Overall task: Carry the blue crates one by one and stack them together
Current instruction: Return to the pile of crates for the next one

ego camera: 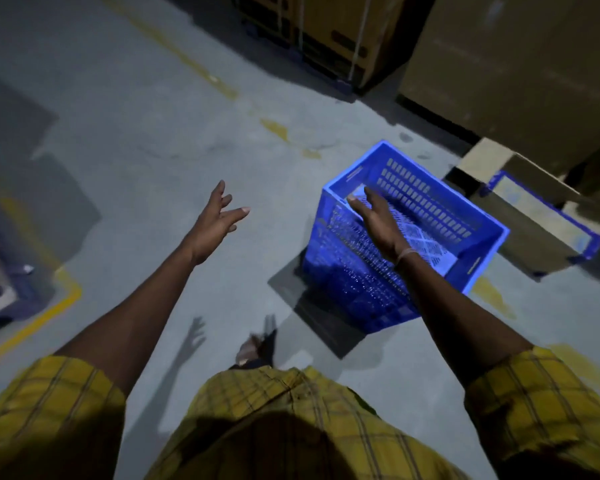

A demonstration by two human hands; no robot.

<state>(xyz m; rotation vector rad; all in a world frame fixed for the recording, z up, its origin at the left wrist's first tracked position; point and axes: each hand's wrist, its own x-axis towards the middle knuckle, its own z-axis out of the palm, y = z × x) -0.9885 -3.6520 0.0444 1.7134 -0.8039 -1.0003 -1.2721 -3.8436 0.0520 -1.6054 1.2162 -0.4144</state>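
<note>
A: What kind of place is this?

B: A dim storeroom with a grey concrete floor (pixel 125 109), smooth, marked with worn yellow lines (pixel 35 323). Large cardboard boxes (pixel 520 60) stand along the far right.

A: And the blue crate (pixel 409 237)?

B: On the floor to the right, just in front of the boxes. It is rigid plastic, rectangular, with slotted walls and a printed sheet of paper (pixel 426 244) inside.

A: Anything unclear?

B: A flat blue-edged thing (pixel 548 220) lies beyond the crate; I cannot tell what it is. Motion blurs the crate's near wall.

A: The hands?

B: Both empty, fingers spread wide. The left hand (pixel 215 220) hangs over bare floor; the right hand (pixel 378 220) is above the crate's opening, whether touching I cannot tell. Yellow checked sleeves (pixel 541 403) are cut off below.
</note>
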